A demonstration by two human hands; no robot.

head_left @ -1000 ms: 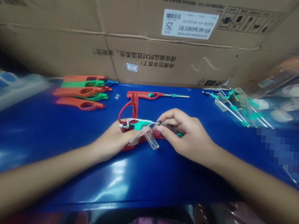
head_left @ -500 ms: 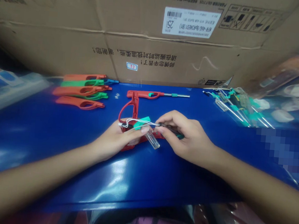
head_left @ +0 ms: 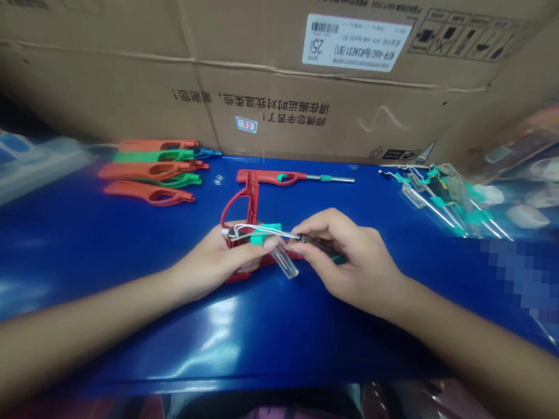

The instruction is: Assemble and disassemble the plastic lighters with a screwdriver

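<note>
My left hand [head_left: 221,260] is closed, its thumb pressing on a gas lighter's inner parts: a clear fuel tank [head_left: 285,262], a green trigger piece [head_left: 270,228] and white wires [head_left: 253,229]. The clear tank slants down to the right from the thumb. With thumb and forefinger, my right hand [head_left: 348,255] pinches a small black part [head_left: 298,236] at the wires' right end. Dark and green pieces show partly inside its curled fingers. Around and beneath my left hand is a red lighter shell [head_left: 240,275]; whether the fingers grip it is hidden.
Beyond the hands lies a red lighter [head_left: 272,177] with a metal tube. Orange and green shells [head_left: 150,171] are stacked at left beside tiny metal bits [head_left: 218,180]. Several lighter inner parts [head_left: 449,198] are heaped at right. A cardboard box [head_left: 269,45] stands along the back.
The green trigger piece has turned to lie flatter under my left thumb. My right hand has shifted very slightly; the wires and tank stay nearly where they were.
</note>
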